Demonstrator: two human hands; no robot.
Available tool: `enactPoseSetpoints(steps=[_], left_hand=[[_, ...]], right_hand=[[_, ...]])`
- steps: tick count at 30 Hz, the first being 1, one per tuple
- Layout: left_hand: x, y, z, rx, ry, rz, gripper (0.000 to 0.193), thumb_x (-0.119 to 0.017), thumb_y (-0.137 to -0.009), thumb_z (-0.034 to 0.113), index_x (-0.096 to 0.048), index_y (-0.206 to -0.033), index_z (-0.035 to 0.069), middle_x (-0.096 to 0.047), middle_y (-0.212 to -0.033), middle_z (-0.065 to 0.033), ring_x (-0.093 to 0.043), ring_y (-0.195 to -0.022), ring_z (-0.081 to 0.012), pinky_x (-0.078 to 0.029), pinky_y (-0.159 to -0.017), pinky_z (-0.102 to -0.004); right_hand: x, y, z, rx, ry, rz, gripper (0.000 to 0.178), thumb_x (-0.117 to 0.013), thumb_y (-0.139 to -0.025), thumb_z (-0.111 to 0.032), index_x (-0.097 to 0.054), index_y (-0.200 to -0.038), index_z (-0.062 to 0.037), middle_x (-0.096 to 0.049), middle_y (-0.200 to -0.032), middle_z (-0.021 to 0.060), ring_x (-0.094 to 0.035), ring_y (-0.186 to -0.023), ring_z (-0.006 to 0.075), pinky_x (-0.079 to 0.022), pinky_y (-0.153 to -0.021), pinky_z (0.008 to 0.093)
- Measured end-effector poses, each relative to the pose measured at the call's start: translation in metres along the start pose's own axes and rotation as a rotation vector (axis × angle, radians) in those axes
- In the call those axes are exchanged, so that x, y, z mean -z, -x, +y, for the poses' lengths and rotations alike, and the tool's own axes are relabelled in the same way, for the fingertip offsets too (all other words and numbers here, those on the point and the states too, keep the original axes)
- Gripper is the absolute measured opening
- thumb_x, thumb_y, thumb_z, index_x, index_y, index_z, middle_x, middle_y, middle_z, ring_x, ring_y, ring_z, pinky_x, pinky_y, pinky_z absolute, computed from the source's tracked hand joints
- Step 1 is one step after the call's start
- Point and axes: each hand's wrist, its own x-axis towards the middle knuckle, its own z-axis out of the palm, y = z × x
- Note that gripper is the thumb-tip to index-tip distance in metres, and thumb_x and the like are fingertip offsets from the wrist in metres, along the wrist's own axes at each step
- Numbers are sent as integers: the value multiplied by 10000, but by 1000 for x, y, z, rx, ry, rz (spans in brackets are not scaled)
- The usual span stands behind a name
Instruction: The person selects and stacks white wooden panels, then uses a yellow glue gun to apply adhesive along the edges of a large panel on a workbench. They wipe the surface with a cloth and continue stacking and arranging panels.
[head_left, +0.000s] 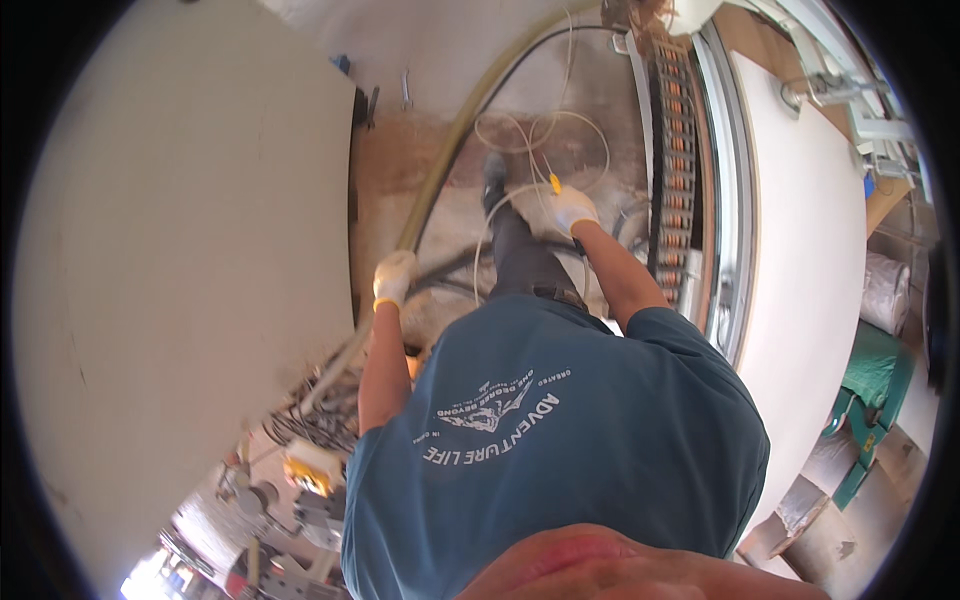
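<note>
My left hand [396, 275], in a pale glove with a yellow cuff, is closed around a thick yellow-green hose [440, 172]. The hose arcs from the top of the view down past my hand toward the lower left. My right hand [573, 208], also gloved, is closed on a small yellow piece [555, 184] that sticks out from the fingers. Its exact kind is not clear. A thin pale tube [606, 150] loops over the floor just beyond the right hand and hangs down beside my leg. Dark cables [455, 262] run behind both hands.
A large pale panel [200, 220] fills the left side. On the right stand a slatted cable chain [675, 170], a metal rail [735, 190] and a white board [805, 260]. A wrench [406, 90] lies on the floor ahead. Tangled cables and tools, including a yellow one [308, 475], lie lower left.
</note>
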Motion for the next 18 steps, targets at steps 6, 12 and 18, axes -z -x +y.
enactPoseSetpoints(steps=[6,12,18], left_hand=[[39,-204,48,-44,-828,-101,375,-524,-929,332,-788,-1068,105,-728,-1187,-199,-689,-1070,-434,-532,-939,-528],[98,-295,138,269,-489,30,370,-548,-934,317,-782,-1095,80,-740,-1150,-193,-689,-1089,-393,-536,-925,-495],[138,-464,197,348,-566,-115,432,-490,-983,364,-772,-1136,75,-737,-1201,-192,-685,-1136,-417,-540,-966,-503]], right_hand=[[80,-175,-51,-292,-123,10,482,-568,-951,-415,-717,-1209,-36,-715,-1216,265,-680,-1174,429,-531,-989,523],[182,-270,-83,-543,-295,90,466,-554,-950,-367,-728,-1172,3,-732,-1146,277,-701,-1125,436,-547,-959,518],[243,-375,-116,-550,-243,90,465,-523,-986,-366,-721,-1182,6,-727,-1130,291,-703,-1096,446,-548,-951,525]])
